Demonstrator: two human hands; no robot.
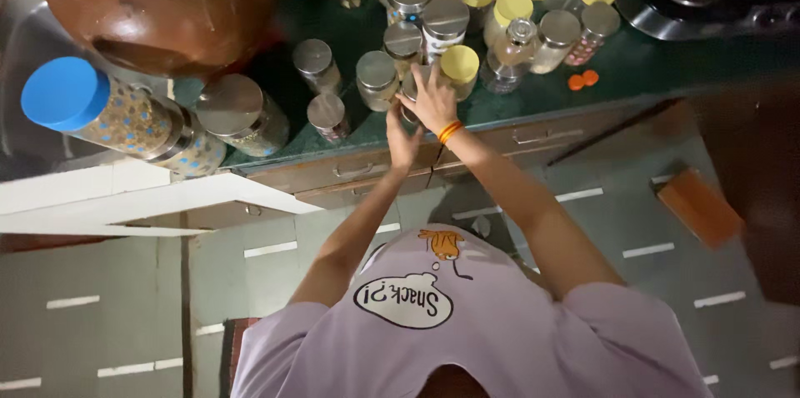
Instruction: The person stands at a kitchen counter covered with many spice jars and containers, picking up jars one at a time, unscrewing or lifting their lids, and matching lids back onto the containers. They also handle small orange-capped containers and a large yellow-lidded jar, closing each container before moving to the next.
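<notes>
A lilac short-sleeved T-shirt (467, 323) is worn, printed with a white speech bubble outlined in black and a small orange cartoon figure. An orange-and-yellow thread band (450, 131) is tied round one wrist.

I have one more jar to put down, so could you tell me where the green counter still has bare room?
Bare counter lies right of the two small orange caps, up to the steel stove plate. A smaller gap sits between the brown clay pot and the steel-lidded jar. The middle is crowded: yellow-lidded jars stand packed around the left hand and right hand.
</notes>
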